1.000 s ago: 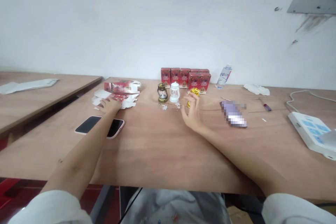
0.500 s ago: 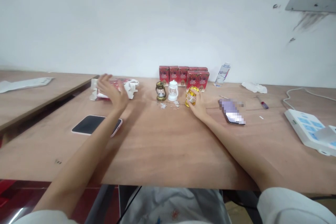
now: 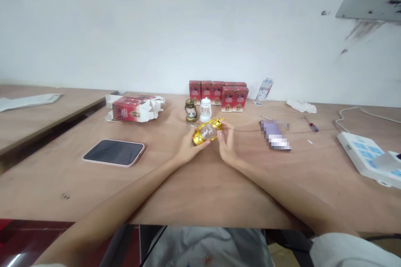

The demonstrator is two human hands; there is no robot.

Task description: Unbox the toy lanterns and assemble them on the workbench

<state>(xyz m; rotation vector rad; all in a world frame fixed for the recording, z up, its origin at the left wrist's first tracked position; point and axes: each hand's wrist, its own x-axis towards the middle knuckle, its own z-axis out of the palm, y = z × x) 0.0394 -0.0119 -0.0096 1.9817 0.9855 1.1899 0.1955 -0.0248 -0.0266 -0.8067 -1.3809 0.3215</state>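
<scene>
A small gold lantern [image 3: 208,132] with a clear globe lies on its side between my hands, just above the table. My left hand [image 3: 187,149] is closed round its base, on the left. At the lantern's top, on the right, the fingers of my right hand [image 3: 228,144] grip it. Behind it stand a bronze-coloured lantern [image 3: 191,110] and a white lantern [image 3: 206,109], both upright and close together. Small pale scraps in front of these two are mostly hidden by my hands and the gold lantern.
Several red boxes [image 3: 230,99] stand against the wall, beside a tilted clear bottle [image 3: 263,91]. Opened red packaging [image 3: 134,108] lies at left, behind a phone [image 3: 113,152]. On the right are a purple phone [image 3: 275,134], a screwdriver [image 3: 313,127], a crumpled white piece [image 3: 301,106] and a power strip [image 3: 363,154].
My left hand has come from above the red packaging to the gold lantern. The lantern, upright in my right hand before, is now tipped sideways and nearer, with both hands on it.
</scene>
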